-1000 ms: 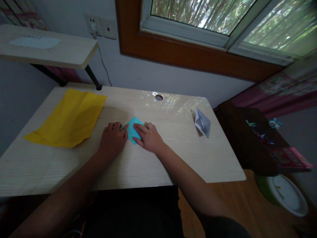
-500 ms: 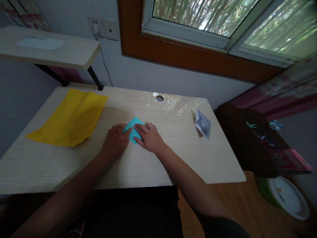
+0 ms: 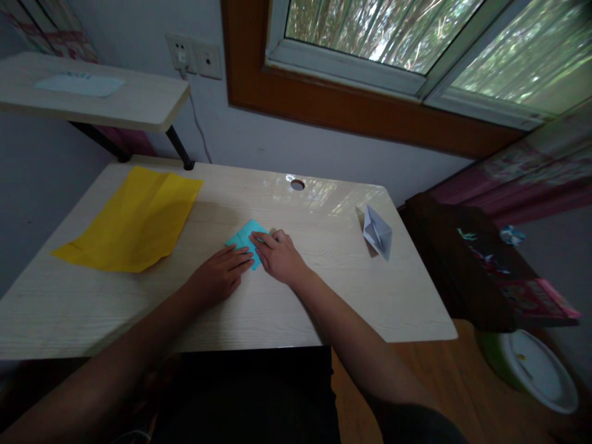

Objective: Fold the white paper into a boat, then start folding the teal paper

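A small folded piece of turquoise paper (image 3: 243,234) lies flat, corner up, on the pale wooden desk (image 3: 287,314). My left hand (image 3: 225,271) rests on its lower left side, palm down with the fingers stretched out. From the right, my right hand (image 3: 277,254) presses on the paper's right part, its fingers extended across the surface and the thumb side low. The paper's right corner is partly hidden beneath that hand. Both hands lie flat rather than gripping.
On the desk's left lies a large yellow sheet (image 3: 139,222). A folded white paper shape (image 3: 378,231) stands at the right. A raised shelf (image 3: 148,98) holds a sheet of paper (image 3: 81,84). Beyond the right edge are a dark cabinet (image 3: 453,246) and a round white-topped bin (image 3: 541,370).
My left hand has shifted down along the paper's lower left edge, its fingers now straighter and pointing right. The right hand stays almost where it was.
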The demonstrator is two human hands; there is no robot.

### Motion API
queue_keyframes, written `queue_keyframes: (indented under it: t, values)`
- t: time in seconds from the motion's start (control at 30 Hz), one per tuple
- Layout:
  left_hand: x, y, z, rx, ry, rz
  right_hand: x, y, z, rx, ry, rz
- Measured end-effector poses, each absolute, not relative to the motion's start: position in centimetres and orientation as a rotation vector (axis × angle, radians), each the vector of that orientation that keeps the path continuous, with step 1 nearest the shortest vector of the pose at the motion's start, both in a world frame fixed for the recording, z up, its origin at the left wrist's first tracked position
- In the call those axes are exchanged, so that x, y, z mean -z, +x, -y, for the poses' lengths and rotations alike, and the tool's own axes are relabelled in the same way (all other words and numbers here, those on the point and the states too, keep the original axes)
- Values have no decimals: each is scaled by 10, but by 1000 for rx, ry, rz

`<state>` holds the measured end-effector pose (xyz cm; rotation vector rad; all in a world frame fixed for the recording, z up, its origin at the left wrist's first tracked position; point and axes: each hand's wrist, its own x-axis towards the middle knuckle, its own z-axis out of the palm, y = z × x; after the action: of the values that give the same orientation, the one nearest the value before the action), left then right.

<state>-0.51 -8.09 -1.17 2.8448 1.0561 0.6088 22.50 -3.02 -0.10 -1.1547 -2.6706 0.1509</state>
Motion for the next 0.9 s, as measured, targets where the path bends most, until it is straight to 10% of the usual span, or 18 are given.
queue_keyframes:
  t: [0.9]
  values:
    - [11,-12,91,-705,2777,-1084,1,225,31,-203,-1153,2656]
